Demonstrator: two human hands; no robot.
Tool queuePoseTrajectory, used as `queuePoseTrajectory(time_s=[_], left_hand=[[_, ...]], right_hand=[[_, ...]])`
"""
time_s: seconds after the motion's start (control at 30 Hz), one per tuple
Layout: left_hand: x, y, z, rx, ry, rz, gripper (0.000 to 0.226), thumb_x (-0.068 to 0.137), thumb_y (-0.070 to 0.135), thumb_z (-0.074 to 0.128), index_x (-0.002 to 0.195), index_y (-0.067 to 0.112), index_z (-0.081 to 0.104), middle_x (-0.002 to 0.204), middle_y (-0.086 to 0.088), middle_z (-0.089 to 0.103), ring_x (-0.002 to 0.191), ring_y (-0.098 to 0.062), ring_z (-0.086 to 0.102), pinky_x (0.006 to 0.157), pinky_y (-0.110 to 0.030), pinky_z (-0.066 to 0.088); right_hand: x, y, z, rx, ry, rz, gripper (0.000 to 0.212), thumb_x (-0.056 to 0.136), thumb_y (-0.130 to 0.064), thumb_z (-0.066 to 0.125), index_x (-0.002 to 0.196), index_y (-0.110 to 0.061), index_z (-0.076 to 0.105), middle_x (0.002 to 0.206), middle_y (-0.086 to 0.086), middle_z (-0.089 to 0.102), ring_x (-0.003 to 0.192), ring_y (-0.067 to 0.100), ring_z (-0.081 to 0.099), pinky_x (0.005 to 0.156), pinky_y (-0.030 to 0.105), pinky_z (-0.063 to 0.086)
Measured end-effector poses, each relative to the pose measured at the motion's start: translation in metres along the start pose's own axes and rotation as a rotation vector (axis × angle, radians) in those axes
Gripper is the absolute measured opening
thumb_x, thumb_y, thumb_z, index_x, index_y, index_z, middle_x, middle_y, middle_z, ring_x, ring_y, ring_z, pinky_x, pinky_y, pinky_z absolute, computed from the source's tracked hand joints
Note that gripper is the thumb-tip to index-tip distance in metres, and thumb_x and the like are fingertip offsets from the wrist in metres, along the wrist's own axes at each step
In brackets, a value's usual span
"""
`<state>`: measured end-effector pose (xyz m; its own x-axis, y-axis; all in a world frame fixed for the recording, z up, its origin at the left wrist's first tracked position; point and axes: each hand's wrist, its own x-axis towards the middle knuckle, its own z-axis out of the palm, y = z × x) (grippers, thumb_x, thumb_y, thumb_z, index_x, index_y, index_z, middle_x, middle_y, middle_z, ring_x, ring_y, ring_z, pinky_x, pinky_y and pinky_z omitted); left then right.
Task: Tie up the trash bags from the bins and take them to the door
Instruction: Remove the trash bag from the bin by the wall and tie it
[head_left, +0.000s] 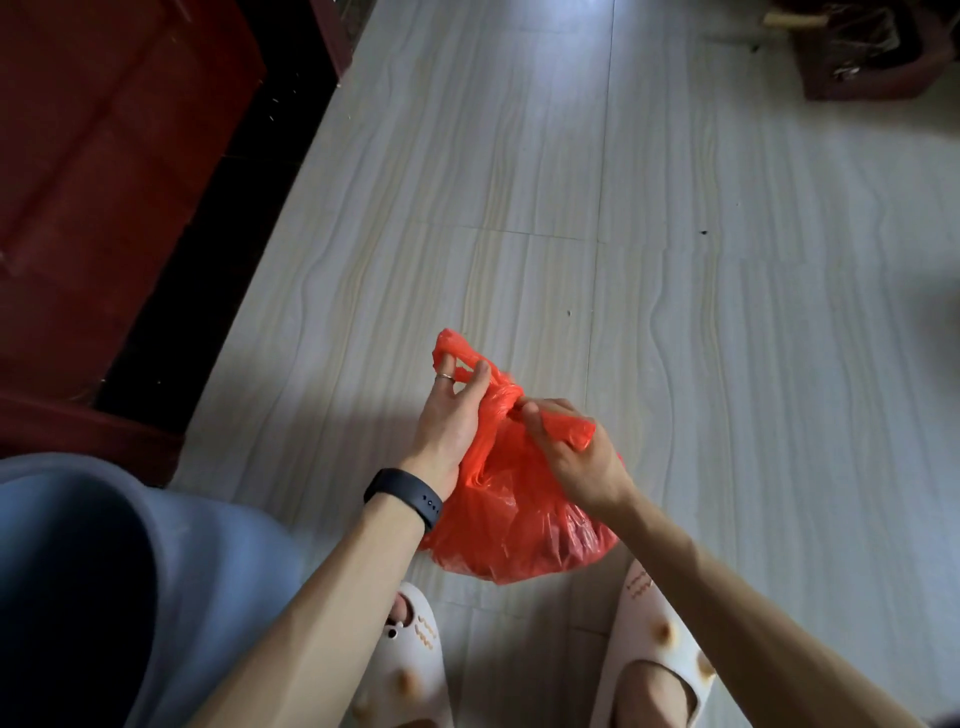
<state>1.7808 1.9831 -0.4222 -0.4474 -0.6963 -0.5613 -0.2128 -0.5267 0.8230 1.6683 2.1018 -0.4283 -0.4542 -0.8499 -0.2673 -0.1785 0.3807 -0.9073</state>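
Both hands were on the knot of the red bag!

The left hand (451, 415) gripped one handle loop, fingers hooked through it; the right hand (576, 452) was closed round the other handle at the twisted knot. The red trash bag (511, 525) hung full between them above the pale tiled floor (727, 312), just ahead of the white slippers (654, 639).

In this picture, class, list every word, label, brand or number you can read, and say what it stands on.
None can be read.
Slippers: orange squiggles, a pattern and not letters.
Wristband: plain black, no text showing.
Red bag: no print visible.
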Motion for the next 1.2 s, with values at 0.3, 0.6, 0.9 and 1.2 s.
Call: queuePoseTrajectory(time_s=[0.3, 0.6, 0.9, 1.2], left_hand=[[-0.012, 0.000, -0.001, -0.506, 0.177, -0.079, 0.021, 0.100, 0.009, 0.043, 0.084, 0.019, 0.050, 0.066, 0.002, 0.061, 0.053, -0.013, 0.065, 0.053, -0.025, 0.052], [-0.034, -0.009, -0.069, -0.109, 0.317, -0.116, 0.029, 0.095, -0.002, 0.033, 0.079, 0.022, 0.038, 0.063, -0.002, 0.038, 0.031, -0.004, 0.034, 0.033, -0.008, 0.015], [-0.058, -0.005, -0.071, 0.089, 0.319, -0.042, 0.035, 0.098, 0.001, 0.038, 0.114, 0.032, 0.046, 0.073, -0.005, 0.057, 0.044, -0.016, 0.055, 0.034, -0.011, 0.023], [-0.073, -0.019, -0.054, -0.195, 0.493, 0.084, 0.024, 0.079, 0.010, 0.070, 0.098, 0.019, 0.060, 0.089, -0.001, 0.065, 0.081, -0.016, 0.060, 0.077, -0.036, 0.050]], right_hand=[[0.005, -0.016, 0.000, 0.485, 0.362, 0.365, 0.051, 0.104, -0.044, 0.042, 0.071, -0.021, 0.074, 0.081, 0.004, 0.075, 0.079, 0.019, 0.070, 0.079, 0.035, 0.056], [-0.026, 0.032, -0.043, -0.113, 0.313, 0.632, 0.037, 0.101, -0.030, 0.038, 0.087, -0.009, 0.066, 0.066, 0.009, 0.068, 0.076, 0.034, 0.071, 0.075, 0.042, 0.055], [-0.044, 0.039, -0.062, 0.240, 0.398, 0.823, 0.024, 0.098, -0.016, 0.037, 0.079, -0.008, 0.049, 0.055, 0.007, 0.042, 0.041, 0.015, 0.032, 0.037, 0.017, 0.024], [-0.046, 0.011, -0.038, 0.809, 0.296, 0.494, 0.022, 0.089, -0.023, 0.073, 0.103, -0.014, 0.058, 0.089, 0.014, 0.060, 0.079, 0.021, 0.065, 0.075, 0.029, 0.055]])
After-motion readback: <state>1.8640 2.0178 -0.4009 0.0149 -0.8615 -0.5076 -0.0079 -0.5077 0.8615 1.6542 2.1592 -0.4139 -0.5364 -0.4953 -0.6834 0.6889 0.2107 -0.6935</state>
